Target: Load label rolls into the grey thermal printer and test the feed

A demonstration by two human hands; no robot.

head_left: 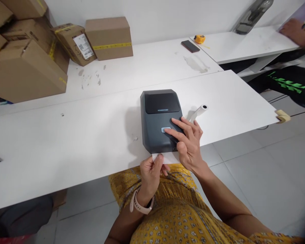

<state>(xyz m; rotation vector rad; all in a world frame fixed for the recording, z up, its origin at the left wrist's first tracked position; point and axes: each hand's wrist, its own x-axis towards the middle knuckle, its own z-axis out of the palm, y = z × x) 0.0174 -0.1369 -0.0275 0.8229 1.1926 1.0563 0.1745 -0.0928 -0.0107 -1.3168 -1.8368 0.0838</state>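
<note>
A dark grey label printer (pixel 154 122) with a black glossy lid stands near the front edge of the white table. White label paper (pixel 171 157) comes out of its front side, towards me. My left hand (pixel 152 171) pinches the left corner of this paper between thumb and fingers. Over the printer's right side lies my right hand (pixel 190 144), its index fingertip on the light blue button (pixel 165 129) and its other fingers spread. Behind that hand, a small white roll (pixel 200 110) with a loose tail rests on the table.
Cardboard boxes (pixel 109 39) are stacked at the back left. A phone (pixel 190 46), a yellow tape measure (pixel 199 39) and a grey bottle (pixel 252 17) are at the back right. Another person's hand (pixel 292 32) is at the far right. The table's front edge (pixel 91 180) runs close to me.
</note>
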